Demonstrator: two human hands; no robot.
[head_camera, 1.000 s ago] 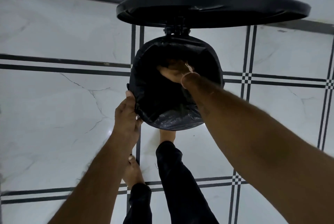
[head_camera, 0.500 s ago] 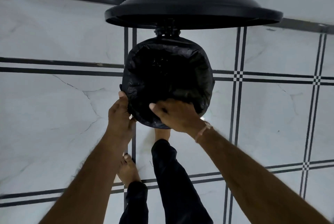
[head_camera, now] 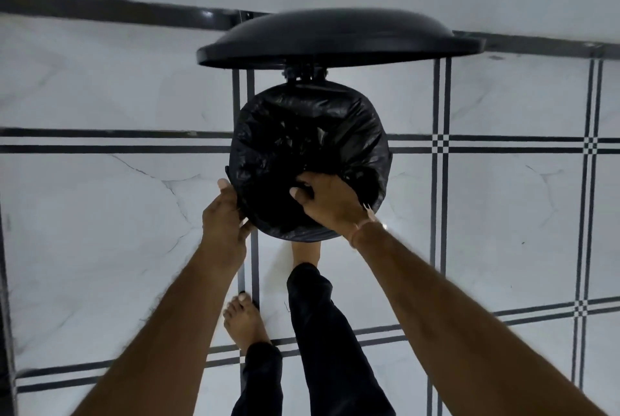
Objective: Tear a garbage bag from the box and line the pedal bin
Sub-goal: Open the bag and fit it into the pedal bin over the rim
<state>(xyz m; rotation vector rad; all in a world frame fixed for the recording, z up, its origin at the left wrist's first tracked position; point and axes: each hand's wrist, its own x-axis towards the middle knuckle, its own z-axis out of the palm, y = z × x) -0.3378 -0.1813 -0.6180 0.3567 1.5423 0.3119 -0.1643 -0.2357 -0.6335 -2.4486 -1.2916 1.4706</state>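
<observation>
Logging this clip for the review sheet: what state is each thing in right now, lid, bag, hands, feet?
lid: raised, open.
garbage bag: inside the bin, edge folded over its rim.
left hand: holds the bag's edge at the bin's left side.
right hand: fingers curled over the near rim, gripping the bag.
right foot: at the bin's base, toes hidden.
left foot: flat on the floor.

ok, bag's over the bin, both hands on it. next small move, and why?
Probably pull the near edge down: the right hand grips the garbage bag there, where it looks bunched, the left hand holds its left side, and the lid is up.
</observation>
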